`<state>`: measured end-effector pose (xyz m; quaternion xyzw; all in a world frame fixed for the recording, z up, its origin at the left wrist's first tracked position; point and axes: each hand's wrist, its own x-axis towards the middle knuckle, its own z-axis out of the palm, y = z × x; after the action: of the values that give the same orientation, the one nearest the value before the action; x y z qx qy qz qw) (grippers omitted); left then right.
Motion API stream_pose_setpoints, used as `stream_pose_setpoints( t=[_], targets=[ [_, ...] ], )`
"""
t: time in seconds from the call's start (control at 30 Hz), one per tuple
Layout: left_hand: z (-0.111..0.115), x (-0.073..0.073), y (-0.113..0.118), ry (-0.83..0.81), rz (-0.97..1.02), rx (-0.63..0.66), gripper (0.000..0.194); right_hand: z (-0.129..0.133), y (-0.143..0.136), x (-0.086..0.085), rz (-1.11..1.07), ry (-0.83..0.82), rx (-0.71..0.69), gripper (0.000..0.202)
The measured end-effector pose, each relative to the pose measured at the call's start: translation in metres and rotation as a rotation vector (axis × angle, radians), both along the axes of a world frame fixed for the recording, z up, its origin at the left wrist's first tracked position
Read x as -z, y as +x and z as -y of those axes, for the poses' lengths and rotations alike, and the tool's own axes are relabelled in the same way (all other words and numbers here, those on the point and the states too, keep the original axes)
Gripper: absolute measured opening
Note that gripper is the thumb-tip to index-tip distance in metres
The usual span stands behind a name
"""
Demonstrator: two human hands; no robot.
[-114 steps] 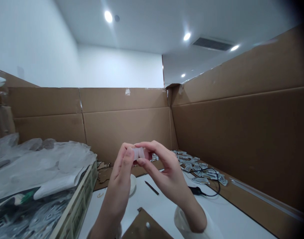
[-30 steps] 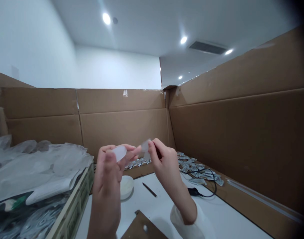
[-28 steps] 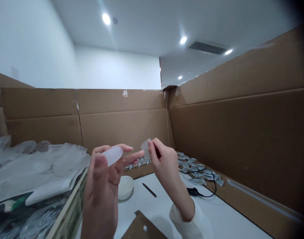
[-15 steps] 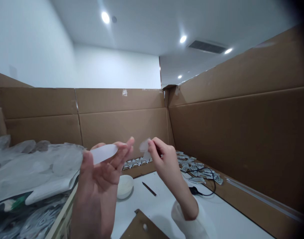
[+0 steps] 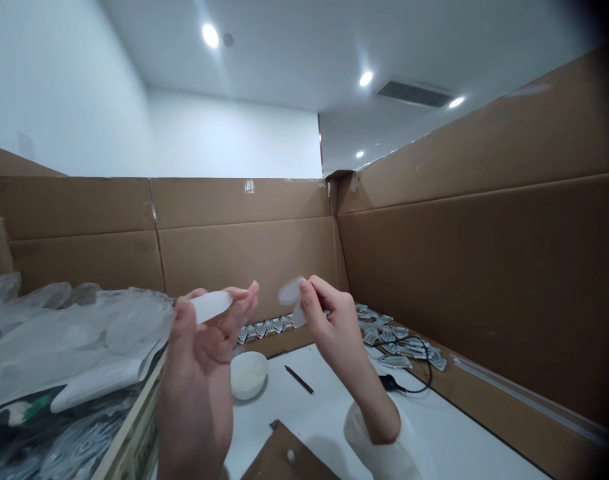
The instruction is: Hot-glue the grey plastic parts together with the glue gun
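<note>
In the head view, my left hand [image 5: 202,363] is raised, palm up, at the centre left. Its thumb and fingers hold a smooth white oval piece [image 5: 212,307] by the edges. Just to the right, my right hand [image 5: 334,320] pinches a thin translucent film piece [image 5: 290,291] between thumb and forefinger. A second translucent flap hangs below it, and whether the two are joined I cannot tell. The hands are apart, above a white table [image 5: 434,433]. Under them are a round white bowl [image 5: 248,375] and a dark pen-like stick [image 5: 299,379].
Cardboard walls [image 5: 244,257] enclose the table behind and on the right. Small packaged parts [image 5: 402,345] lie at the right rear, beside a black cable [image 5: 429,373]. A brown board [image 5: 287,459] lies in front. Plastic bags [image 5: 79,333] are heaped over a crate on the left.
My left hand has drawn slightly in, its fingers curling more around the white oval piece. In my right hand, the film piece now shows more of its outline, extending further left.
</note>
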<state>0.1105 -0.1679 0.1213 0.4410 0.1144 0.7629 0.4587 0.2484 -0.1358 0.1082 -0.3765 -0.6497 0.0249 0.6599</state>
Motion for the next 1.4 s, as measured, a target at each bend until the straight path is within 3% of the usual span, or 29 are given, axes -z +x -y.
stream_pose_setpoints(
  t=[0.13, 0.33, 0.43, 0.57, 0.73, 0.8, 0.97, 1.23, 1.4],
  targets=[
    [-0.008, 0.002, 0.005, -0.148, -0.16, 0.164, 0.032, 0.001, -0.002, -0.001, 0.039, -0.032, -0.201, 0.041],
    [0.0, -0.001, -0.002, -0.004, -0.006, 0.013, 0.027, -0.017, 0.004, 0.003, 0.082, -0.035, 0.058, 0.037],
    [0.002, -0.001, -0.006, 0.026, -0.042, -0.034, 0.028, -0.015, 0.003, 0.002, 0.021, -0.026, 0.002, 0.034],
    [-0.006, 0.005, 0.004, -0.04, -0.233, -0.042, 0.044, -0.002, -0.007, 0.003, -0.036, 0.037, -0.021, 0.033],
    [-0.014, 0.013, 0.017, -0.101, -0.392, 0.013, 0.048, 0.004, -0.019, 0.009, 0.084, 0.236, 0.288, 0.027],
    [-0.014, 0.015, 0.019, -0.085, -0.403, 0.0, 0.043, 0.005, -0.022, 0.011, 0.118, 0.322, 0.334, 0.026],
    [-0.011, 0.014, 0.021, -0.084, -0.348, 0.016, 0.037, 0.007, -0.023, 0.011, 0.179, 0.362, 0.072, 0.019],
    [-0.008, 0.01, 0.022, -0.099, -0.103, -0.022, 0.033, 0.01, -0.024, 0.013, -0.004, 0.135, -0.532, 0.018],
    [-0.01, 0.008, 0.019, -0.139, -0.043, -0.083, 0.034, 0.013, -0.027, 0.011, -0.124, -0.001, -0.743, 0.024]
  ],
)
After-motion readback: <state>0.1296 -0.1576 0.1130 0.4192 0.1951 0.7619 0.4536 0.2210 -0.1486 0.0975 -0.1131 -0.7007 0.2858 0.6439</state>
